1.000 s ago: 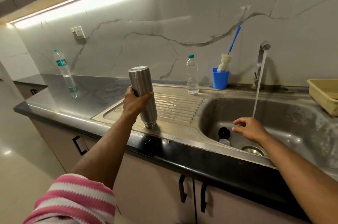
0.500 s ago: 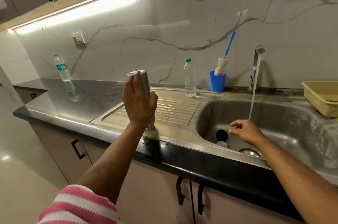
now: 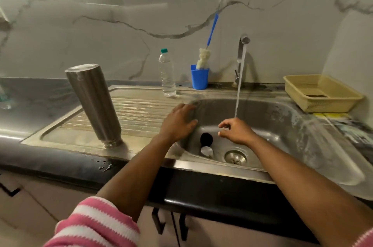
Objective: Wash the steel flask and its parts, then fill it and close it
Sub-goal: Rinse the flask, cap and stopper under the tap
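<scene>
Neither grip is holding anything: the left hand (image 3: 179,119) is hovering with fingers spread over the sink (image 3: 302,138) edge, and the right hand (image 3: 236,130) is hanging loosely curled above the basin, just beside the falling tap water (image 3: 239,89). On the bench's draining board (image 3: 141,109) the steel flask (image 3: 92,103) is standing mouth down, draining. Below the hands, a black cap (image 3: 206,139) and a steel piece (image 3: 206,151), probably the inner lid, are lying beside the drain (image 3: 235,156). Picking one part up at a time and turning it under the stream would rinse it best. No readable writing is showing on anything.
</scene>
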